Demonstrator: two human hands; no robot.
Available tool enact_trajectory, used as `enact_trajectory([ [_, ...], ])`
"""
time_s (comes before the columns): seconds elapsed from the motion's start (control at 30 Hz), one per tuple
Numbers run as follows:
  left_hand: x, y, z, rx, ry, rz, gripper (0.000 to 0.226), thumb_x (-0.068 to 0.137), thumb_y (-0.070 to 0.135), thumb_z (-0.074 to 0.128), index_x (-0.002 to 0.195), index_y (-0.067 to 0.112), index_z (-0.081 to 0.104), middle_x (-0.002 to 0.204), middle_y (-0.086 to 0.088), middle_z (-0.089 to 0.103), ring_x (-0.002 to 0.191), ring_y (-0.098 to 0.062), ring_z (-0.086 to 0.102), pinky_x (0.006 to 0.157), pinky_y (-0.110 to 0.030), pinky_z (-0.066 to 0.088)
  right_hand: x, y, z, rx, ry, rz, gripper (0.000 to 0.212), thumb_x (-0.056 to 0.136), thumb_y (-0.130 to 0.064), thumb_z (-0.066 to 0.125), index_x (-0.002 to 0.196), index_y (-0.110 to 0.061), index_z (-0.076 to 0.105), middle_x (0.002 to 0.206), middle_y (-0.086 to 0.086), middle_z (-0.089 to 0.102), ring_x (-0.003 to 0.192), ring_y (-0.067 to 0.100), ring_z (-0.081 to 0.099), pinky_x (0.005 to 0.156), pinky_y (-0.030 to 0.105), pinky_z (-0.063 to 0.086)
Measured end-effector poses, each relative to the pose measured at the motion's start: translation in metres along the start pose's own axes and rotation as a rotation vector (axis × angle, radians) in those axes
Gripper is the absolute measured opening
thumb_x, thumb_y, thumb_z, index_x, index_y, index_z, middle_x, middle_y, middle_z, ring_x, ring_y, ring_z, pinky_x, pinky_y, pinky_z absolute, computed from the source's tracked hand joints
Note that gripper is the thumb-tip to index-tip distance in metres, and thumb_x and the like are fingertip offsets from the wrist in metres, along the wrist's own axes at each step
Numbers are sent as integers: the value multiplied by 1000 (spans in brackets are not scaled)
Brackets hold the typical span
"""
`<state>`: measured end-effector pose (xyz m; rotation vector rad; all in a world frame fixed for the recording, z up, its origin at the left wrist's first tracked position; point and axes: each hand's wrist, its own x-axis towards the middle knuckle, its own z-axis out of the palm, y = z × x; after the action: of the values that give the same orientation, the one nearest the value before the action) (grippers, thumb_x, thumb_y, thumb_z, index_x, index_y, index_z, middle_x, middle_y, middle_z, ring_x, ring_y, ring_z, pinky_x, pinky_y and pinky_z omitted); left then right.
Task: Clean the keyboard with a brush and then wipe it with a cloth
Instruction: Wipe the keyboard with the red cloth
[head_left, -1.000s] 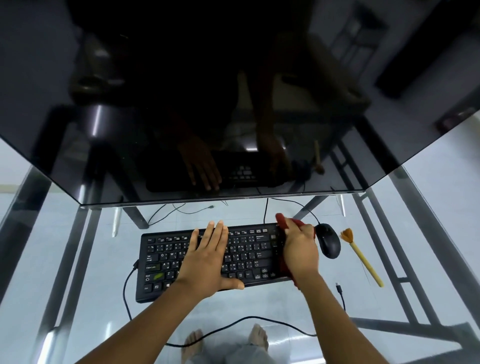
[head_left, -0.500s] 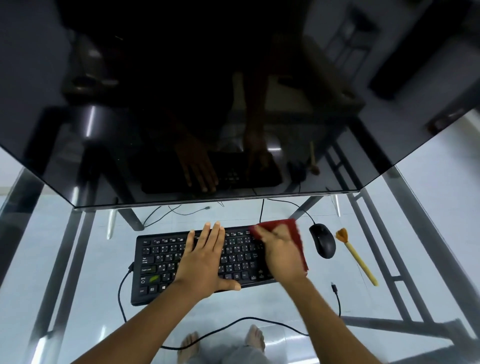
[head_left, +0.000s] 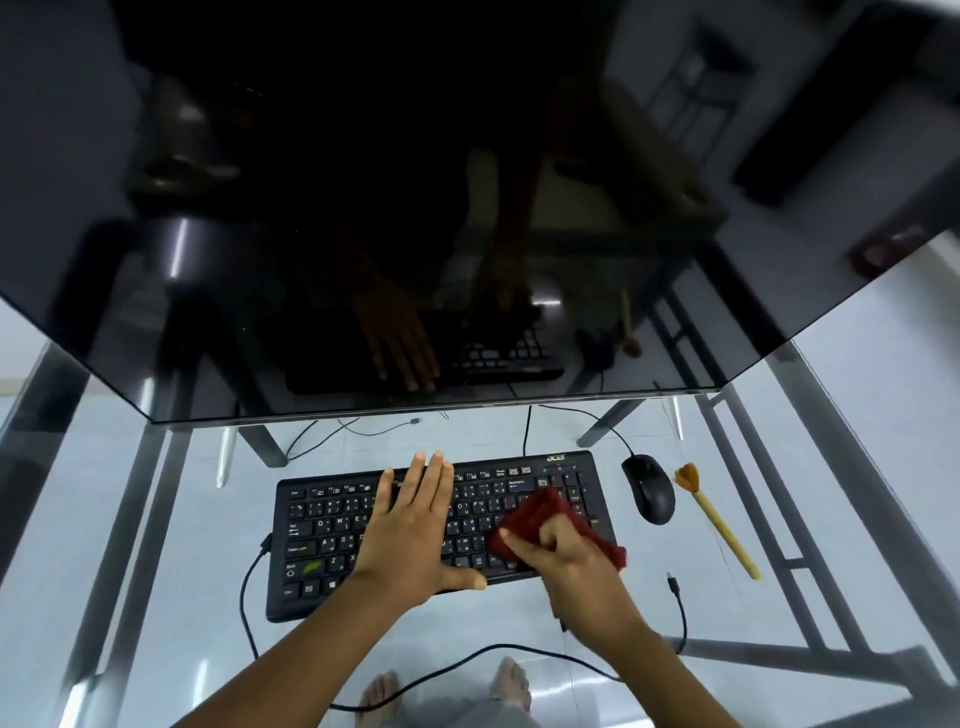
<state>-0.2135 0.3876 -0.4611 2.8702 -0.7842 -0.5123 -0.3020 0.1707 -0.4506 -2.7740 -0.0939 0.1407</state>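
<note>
Left hand lies flat, fingers straight, on the keyboard; right hand grips the red cloth against its right keys

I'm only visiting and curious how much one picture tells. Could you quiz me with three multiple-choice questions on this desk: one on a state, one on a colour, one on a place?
1. State: the left hand on the keyboard is
A. flat, fingers straight
B. a fist
C. pinching a key

2. Colour: the cloth gripped by the right hand is
A. white
B. dark red
C. blue

3. Place: the brush lies
A. on the keyboard
B. in the left hand
C. on the glass table, right of the mouse

Answers:
A, its fingers lie straight across the keys.
B, red folds show around the curled fingers.
C, it rests beyond the mouse, apart from both hands.
</note>
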Motion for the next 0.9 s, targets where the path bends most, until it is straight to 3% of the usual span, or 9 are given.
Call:
enact_trajectory([
  [0.1, 0, 0, -1, 2, -5, 7, 133, 58, 96, 32, 141, 12, -28, 156, -4, -27, 142, -24, -29, 116, -51, -12, -5, 21, -13, 50, 128, 198, 23, 93, -31, 61, 114, -25, 68, 75, -14, 52, 51, 3, 50, 48, 12, 44],
  [0.23, 0, -1, 1, 5, 6, 10, 134, 58, 97, 32, 144, 11, -25, 157, -5, -26, 142, -24, -28, 115, -51, -13, -18, 28, 2, 30, 164, 275, 46, 90, -5, 63, 133, -22, 59, 96, 0, 49, 53, 9, 52, 44, 15, 48],
  [0.37, 0, 1, -1, 3, -15, 4, 134, 59, 95, 33, 144, 11, -26, 155, -3, -30, 141, -24, -31, 116, -52, -12, -18, 20, -3, 43, 157, 401, 41, 100, -19, 45, 139, -33, 46, 114, 3, 48, 44, 10, 59, 35, 23, 50],
  [0.47, 1, 0, -1, 13, -20, 13, 134, 59, 96, 32, 146, 11, -24, 156, -5, -28, 141, -25, -29, 115, -52, -13, 19, 24, -19, 14, 199, 416, 29, 101, -22, 42, 126, -32, 55, 104, -1, 52, 51, 6, 60, 41, 11, 46],
  [0.57, 0, 0, 1, 34, -19, 5, 134, 58, 97, 29, 143, 11, -27, 156, -5, -27, 142, -25, -29, 116, -52, -12, 37, 28, -22, 46, 144, 441, 36, 99, -14, 37, 123, -35, 53, 106, 7, 55, 60, 6, 52, 49, 6, 41],
  [0.7, 1, 1, 0, 42, -10, -4, 133, 58, 97, 28, 141, 11, -29, 156, -5, -28, 141, -24, -29, 116, -52, -11, -5, 23, -16, -77, 131, 381, 26, 103, -31, 40, 127, -32, 49, 103, 5, 55, 42, 19, 62, 36, 30, 52],
  [0.77, 1, 1, 0, 31, -13, 4, 133, 58, 97, 29, 142, 11, -28, 156, -5, -28, 141, -24, -30, 116, -52, -12, -16, 20, -14, -61, 136, 413, 30, 104, -26, 37, 132, -26, 47, 114, 4, 51, 38, 16, 61, 33, 26, 50],
  [0.83, 1, 0, 0, 22, -11, 13, 133, 59, 97, 30, 143, 11, -27, 156, -5, -27, 141, -24, -29, 116, -52, -13, -6, 20, -17, -77, 158, 410, 28, 103, -37, 39, 124, -25, 52, 95, 0, 57, 42, 18, 62, 35, 24, 49],
  [0.9, 2, 1, -1, 34, -14, 12, 133, 59, 97, 29, 142, 10, -27, 156, -5, -28, 141, -25, -29, 116, -52, -12, 20, 19, -21, -33, 209, 428, 29, 103, -38, 38, 123, -27, 56, 92, 1, 60, 56, 21, 64, 49, 30, 54],
])
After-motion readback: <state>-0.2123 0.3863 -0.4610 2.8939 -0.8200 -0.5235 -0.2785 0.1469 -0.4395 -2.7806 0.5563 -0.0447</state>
